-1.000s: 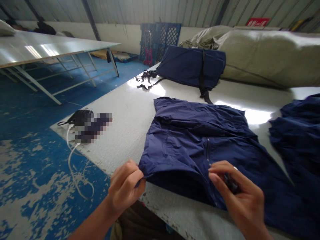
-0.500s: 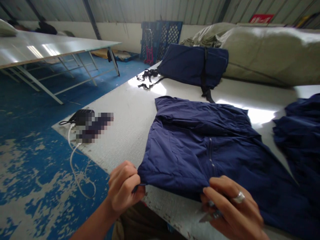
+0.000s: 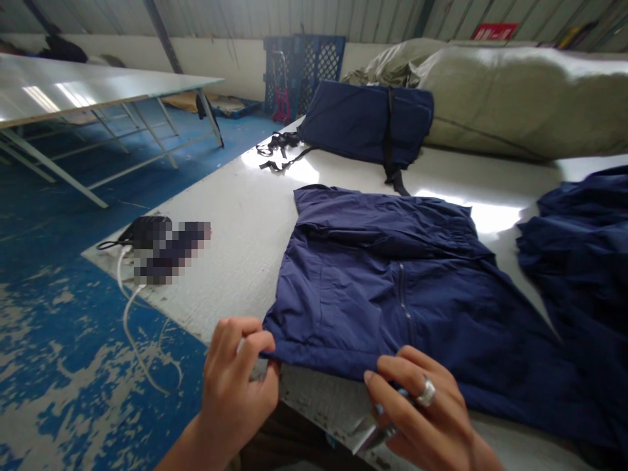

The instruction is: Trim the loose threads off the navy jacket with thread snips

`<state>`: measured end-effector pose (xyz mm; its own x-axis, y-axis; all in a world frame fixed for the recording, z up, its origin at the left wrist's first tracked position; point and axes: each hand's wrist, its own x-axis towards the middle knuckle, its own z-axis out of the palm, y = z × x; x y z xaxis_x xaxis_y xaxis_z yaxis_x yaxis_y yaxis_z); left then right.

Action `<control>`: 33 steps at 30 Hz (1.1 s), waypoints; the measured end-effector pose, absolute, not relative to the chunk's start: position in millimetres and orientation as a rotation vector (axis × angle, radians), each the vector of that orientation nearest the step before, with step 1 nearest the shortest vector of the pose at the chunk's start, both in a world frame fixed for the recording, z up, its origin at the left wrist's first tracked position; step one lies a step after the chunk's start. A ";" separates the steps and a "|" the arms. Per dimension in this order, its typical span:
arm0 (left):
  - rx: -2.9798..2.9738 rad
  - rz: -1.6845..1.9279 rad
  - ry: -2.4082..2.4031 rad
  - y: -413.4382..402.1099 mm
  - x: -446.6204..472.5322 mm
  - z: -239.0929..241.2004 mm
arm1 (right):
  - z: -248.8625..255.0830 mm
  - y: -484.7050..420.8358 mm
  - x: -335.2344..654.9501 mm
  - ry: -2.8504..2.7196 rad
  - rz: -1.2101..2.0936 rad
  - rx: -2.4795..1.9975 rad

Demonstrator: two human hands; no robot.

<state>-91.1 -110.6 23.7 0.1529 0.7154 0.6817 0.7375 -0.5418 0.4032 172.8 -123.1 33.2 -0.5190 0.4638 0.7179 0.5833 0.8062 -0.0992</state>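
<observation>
Right hand [image 3: 417,412] has dropped from zip to hem, curled round small metal tool [image 3: 375,435], fingertips at cloth. Left hand [image 3: 238,386] pinches hem corner. Navy zip jacket [image 3: 373,307] now lies flatter on white table [image 3: 235,196], hem at edge.

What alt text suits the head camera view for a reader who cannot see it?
The left hand pinches the hem of a navy zip jacket on a white table; the right hand holds a small metal tool.

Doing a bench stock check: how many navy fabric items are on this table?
3: a navy zip-front jacket lying at the near edge, a strapped navy roll behind it, and a navy fabric heap at right, which may hide more pieces.
</observation>
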 end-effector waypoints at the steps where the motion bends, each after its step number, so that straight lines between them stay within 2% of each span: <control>1: -2.388 -1.375 -1.440 -114.6 -87.3 23.9 | 32.3 -123.8 173.2 -2.208 -0.195 -0.771; 10: -2.624 -1.358 -1.243 -108.8 -66.7 16.3 | 26.9 -128.3 176.0 -2.217 -0.155 -0.810; 14: -2.933 -1.390 -1.169 -94.8 -71.5 27.8 | 29.6 -120.0 175.6 -2.049 0.206 -0.983; 18: -3.148 -1.357 -1.633 -77.2 -79.2 41.5 | 35.9 -112.8 182.2 -1.976 0.683 -1.193; 22: -3.232 -1.082 -2.141 -51.9 -81.8 52.8 | 41.1 -112.2 189.9 -2.083 0.880 -1.348; 28: -3.588 -0.757 -2.252 -16.5 -82.2 51.8 | 48.7 -110.3 202.4 -1.922 1.164 -1.617; 33: -3.670 -0.558 -2.395 -7.2 -79.7 42.5 | 49.6 -99.4 217.5 -1.731 1.342 -1.578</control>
